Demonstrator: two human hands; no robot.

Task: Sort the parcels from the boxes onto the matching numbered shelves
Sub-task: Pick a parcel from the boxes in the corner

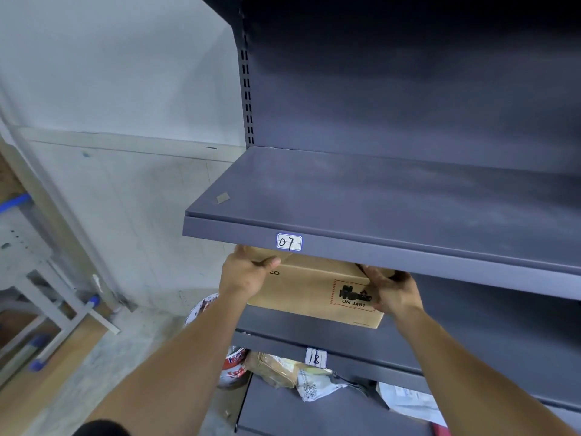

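A brown cardboard box (309, 291) with a red-hatched "UN 3481" label sits partly on the dark grey shelf marked 18 (315, 358), under the shelf marked 07 (289, 242). My left hand (246, 272) grips the box's left end, thumb lying along the top edge. At the box's right end, my right hand (393, 289) holds the top corner with fingers curled over it. The back of the box is hidden under the 07 shelf.
The 07 shelf top (393, 199) carries only a small scrap of tape (223, 197). Below the 18 shelf lie several parcels and mail bags (309, 377). A red-and-white tape roll (234, 361) sits by the rack's left side. A grey metal frame (47, 294) stands at left.
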